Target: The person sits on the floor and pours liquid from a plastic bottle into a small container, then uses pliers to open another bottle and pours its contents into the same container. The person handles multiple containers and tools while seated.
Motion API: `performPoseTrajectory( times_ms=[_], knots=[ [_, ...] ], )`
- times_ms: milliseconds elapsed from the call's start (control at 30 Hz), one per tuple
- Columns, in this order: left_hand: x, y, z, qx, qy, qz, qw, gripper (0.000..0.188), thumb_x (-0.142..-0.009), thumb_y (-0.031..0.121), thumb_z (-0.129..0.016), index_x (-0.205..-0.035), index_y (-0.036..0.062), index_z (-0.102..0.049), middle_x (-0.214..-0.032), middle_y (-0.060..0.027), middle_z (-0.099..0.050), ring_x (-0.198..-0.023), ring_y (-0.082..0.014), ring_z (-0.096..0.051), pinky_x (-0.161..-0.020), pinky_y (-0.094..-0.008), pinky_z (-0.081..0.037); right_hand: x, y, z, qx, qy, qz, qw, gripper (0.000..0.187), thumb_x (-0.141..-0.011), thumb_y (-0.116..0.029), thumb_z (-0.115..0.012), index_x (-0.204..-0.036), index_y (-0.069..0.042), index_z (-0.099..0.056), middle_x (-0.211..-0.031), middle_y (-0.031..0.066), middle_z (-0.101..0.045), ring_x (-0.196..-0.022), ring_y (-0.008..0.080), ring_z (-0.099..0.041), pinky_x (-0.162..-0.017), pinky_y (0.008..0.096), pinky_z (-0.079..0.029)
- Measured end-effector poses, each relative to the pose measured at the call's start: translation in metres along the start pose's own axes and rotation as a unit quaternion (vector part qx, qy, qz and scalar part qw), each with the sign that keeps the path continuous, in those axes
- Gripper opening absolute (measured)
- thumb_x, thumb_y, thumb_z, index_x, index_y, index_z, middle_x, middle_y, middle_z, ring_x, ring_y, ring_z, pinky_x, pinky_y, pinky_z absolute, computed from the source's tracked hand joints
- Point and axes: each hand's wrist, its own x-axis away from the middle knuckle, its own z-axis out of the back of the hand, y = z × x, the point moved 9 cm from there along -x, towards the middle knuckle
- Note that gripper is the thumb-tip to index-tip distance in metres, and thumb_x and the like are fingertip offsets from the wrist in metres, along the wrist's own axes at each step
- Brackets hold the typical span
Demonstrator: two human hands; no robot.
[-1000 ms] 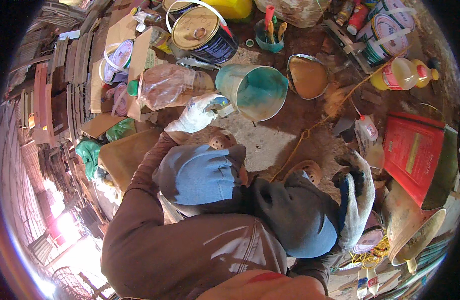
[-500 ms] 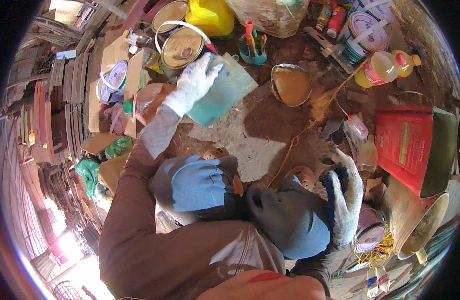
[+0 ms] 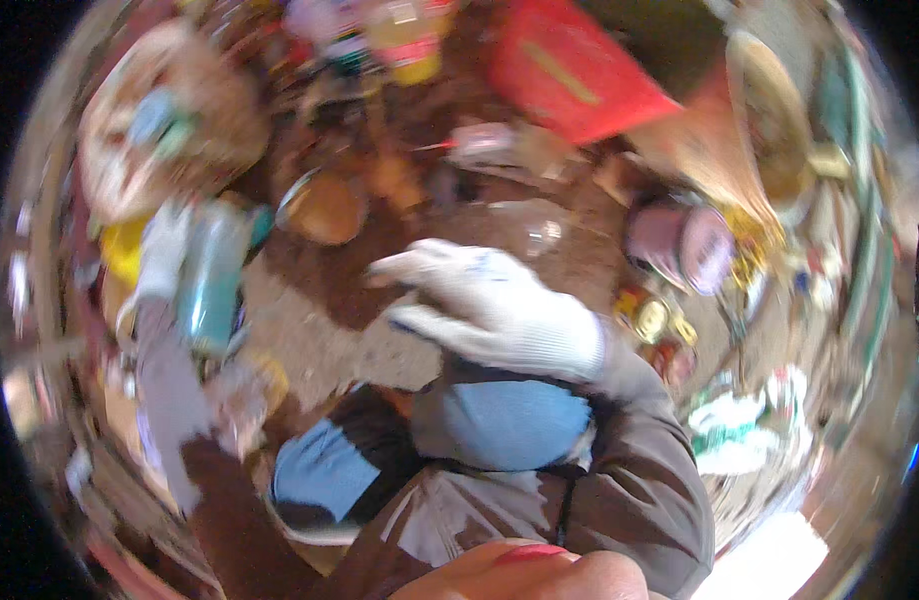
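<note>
**Head-worn fisheye, facing steeply down**

The view comes from the left one of two wide cameras worn side by side on the person's head. It looks down over the brown jacket (image 3: 639, 520) and bent knees (image 3: 514, 425) to the ground (image 3: 389, 355) in front, upright and unmirrored (picture left is the wearer's left). The jacket is close, along the lower edge. The right hand (image 3: 499, 310) lies near the middle and shows larger than the left hand (image 3: 164, 250), off toward the left rim. Shapes bend around the dark circular border, and blur smears much of the view.
</note>
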Motion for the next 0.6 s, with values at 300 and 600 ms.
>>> performPoseTrajectory(
  times_ms=[300,600],
  knots=[
    [-0.019,-0.019,-0.007,0.218,-0.147,0.290,0.920,0.056,-0.096,0.041,-0.051,-0.130,-0.0025,-0.051,-0.127,-0.0276,-0.056,-0.118,-0.0452,-0.051,-0.098,-0.0475,-0.042,0.015,0.015,0.006,0.085,0.102,0.027,0.991,0.028,-0.092,-0.030,-0.059,-0.109,-0.008,-0.056,-0.092,0.0143,-0.059,-0.084,0.0329,-0.064,-0.071,0.0437,-0.052],
    [0.023,-0.011,0.015,0.274,-0.129,0.358,0.883,0.059,-0.097,0.044,-0.049,-0.133,-0.0035,-0.048,-0.134,-0.0282,-0.051,-0.125,-0.0434,-0.046,-0.103,-0.0465,-0.038,0.013,-0.079,-0.035,0.324,0.032,0.081,0.942,0.038,-0.077,-0.023,-0.058,-0.110,-0.005,-0.058,-0.086,0.0060,-0.051,-0.076,0.0195,-0.055,-0.065,0.0310,-0.043]
  ],
)
